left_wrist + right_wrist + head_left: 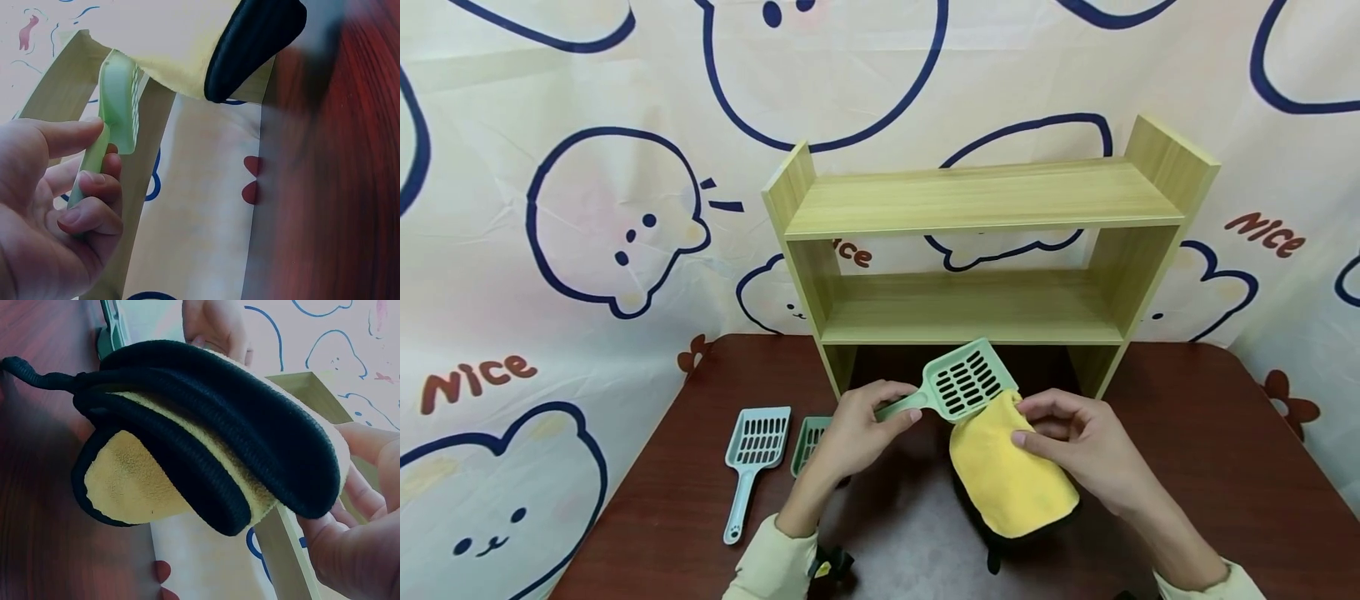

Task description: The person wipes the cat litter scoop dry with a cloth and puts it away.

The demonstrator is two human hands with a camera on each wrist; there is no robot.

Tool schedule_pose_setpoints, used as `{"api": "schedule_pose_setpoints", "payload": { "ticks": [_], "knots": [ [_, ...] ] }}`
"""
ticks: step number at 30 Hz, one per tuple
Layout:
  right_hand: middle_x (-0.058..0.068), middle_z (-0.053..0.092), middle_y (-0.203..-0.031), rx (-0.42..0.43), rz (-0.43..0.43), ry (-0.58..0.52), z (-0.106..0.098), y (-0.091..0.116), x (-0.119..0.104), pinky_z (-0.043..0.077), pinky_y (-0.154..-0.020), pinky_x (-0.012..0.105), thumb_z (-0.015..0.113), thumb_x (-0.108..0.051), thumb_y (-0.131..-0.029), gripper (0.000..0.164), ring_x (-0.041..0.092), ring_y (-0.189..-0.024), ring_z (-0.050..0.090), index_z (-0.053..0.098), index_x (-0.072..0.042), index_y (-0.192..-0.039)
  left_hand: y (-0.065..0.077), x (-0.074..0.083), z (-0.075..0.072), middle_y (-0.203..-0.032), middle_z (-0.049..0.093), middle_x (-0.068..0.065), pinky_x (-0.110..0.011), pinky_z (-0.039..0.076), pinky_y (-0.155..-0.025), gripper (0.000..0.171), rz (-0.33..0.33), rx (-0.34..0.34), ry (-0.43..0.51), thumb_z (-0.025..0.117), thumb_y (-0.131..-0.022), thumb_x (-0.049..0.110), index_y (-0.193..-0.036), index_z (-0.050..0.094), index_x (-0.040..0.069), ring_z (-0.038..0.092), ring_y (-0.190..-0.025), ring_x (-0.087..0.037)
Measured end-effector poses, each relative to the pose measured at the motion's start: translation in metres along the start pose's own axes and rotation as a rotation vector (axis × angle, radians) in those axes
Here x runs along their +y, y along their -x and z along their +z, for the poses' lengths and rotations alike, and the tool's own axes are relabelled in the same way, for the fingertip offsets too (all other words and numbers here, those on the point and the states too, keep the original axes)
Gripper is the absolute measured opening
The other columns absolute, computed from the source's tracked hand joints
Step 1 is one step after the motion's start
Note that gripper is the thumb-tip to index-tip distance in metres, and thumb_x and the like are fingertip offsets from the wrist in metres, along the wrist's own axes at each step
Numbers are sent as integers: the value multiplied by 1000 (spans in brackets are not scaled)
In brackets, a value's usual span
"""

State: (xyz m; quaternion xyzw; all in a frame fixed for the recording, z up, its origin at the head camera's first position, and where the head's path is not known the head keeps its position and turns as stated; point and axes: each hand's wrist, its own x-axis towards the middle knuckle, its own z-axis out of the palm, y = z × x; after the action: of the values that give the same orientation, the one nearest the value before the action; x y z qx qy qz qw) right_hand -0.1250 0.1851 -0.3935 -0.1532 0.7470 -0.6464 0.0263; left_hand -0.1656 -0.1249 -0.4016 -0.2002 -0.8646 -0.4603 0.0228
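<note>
My left hand (867, 425) grips the handle of a light green slotted litter scoop (967, 381), its slotted head raised in front of the shelf. Thumb and fingers curl round that handle (94, 153) in the left wrist view. In my right hand (1086, 446) is a folded yellow cloth (1009, 471), pinched between thumb and fingers near its upper edge. The cloth's top corner overlaps the scoop's lower rim in the head view. Seen from the right wrist, the cloth hangs in several folds with thick black edging (212, 406) and a black loop (40, 376).
A pale blue slotted scoop (758, 442) lies on the dark red-brown table (1187, 433) at left. Beside it is a darker green scoop (807, 443), partly hidden by my left arm. Behind my hands stands a light wooden shelf (977, 308), with a cartoon-printed curtain (625, 358) at the back.
</note>
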Motion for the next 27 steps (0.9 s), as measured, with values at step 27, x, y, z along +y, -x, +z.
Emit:
{"api": "schedule_pose_setpoints", "payload": {
  "ticks": [27],
  "knots": [
    [-6,76,-109,-25,-4,-11,10,0,6,64,-73,31,80,-1,-94,30,13,-92,78,69,5,-122,1,-2,4,-111,77,0,-27,50,-76,21,8,-10,13,76,-101,17,-122,80,18,63,-89,-21]
  ]
}}
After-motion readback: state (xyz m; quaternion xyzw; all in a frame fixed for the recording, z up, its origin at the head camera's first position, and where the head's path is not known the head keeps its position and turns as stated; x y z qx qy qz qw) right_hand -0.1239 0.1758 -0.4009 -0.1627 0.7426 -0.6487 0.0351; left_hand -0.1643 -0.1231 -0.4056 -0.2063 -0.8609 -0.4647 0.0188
